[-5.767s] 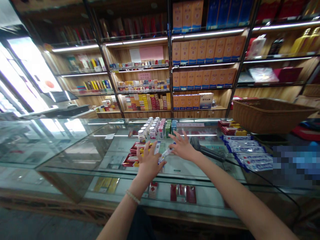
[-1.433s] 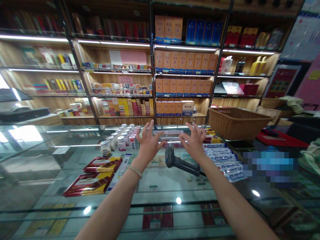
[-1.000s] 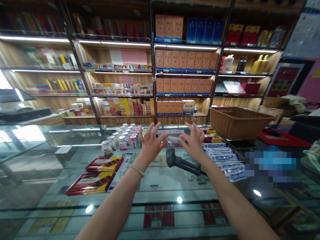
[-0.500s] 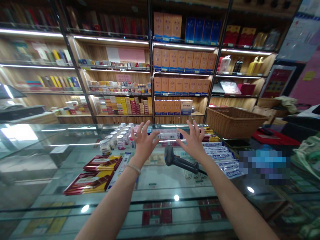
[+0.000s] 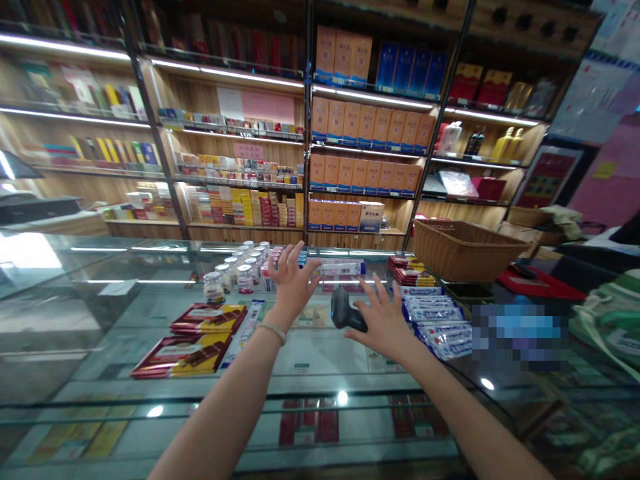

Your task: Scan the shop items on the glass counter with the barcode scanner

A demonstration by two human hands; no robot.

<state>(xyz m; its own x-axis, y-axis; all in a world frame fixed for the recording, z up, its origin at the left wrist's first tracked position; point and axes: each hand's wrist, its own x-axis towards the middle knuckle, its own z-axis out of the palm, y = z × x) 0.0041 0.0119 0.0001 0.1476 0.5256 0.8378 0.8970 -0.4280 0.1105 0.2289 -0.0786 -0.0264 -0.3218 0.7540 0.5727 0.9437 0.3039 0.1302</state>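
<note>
Above the glass counter, my left hand [image 5: 294, 283] hangs with fingers spread, holding nothing. Just beyond its thumb lies a slim white wrapped pack with a blue end [image 5: 345, 268]. My right hand [image 5: 384, 319] hovers over a dark handheld barcode scanner [image 5: 341, 307], fingers apart, and hides most of its handle; I cannot tell whether it touches it. Several blue-and-white wrapped sticks [image 5: 435, 310] lie to the right of that hand. Left of my left wrist are red-and-yellow chocolate packs [image 5: 187, 350] and a long blue-and-white packet [image 5: 243, 333].
Small lidded jars [image 5: 245, 279] stand in rows at the left back of the glass counter [image 5: 305, 353]. More red-and-yellow packs [image 5: 413, 272] are stacked at the right back, near a wicker basket [image 5: 465, 253]. Behind stand shelves of boxed goods. A green-and-white bag [image 5: 610, 320] sits far right.
My right hand has come down and toward me, from beyond the scanner to over its handle. My left hand stays nearly where it was, still spread. The view has shifted slightly.
</note>
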